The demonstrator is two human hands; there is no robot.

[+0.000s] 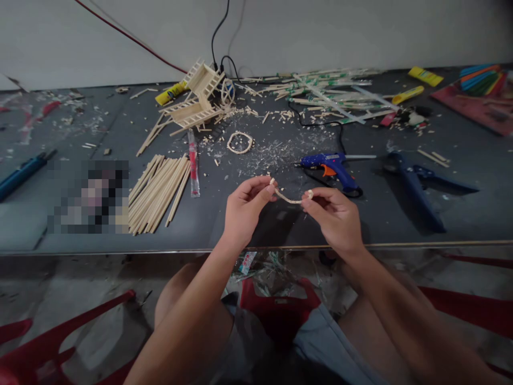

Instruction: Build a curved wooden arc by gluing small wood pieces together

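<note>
Between my two hands hangs a curved strip of short wooden stick pieces (289,200), bowed downward just above the table's front part. My left hand (250,206) pinches its left end between thumb and fingers. At the other end, my right hand (334,214) pinches it the same way. Behind them a closed ring of small stick pieces (240,143) lies flat on the table. A blue hot glue gun (334,167) with an orange trigger rests on its side just beyond my right hand, a clear glue stick in its back.
A bundle of wooden sticks (158,195) lies left of my hands, beside a red-and-clear wrapper (194,166). Farther back stands a small wooden cart model (196,101). Blue cutters (420,187) lie to the right. Bagged sticks (324,93) and scraps cover the table's back.
</note>
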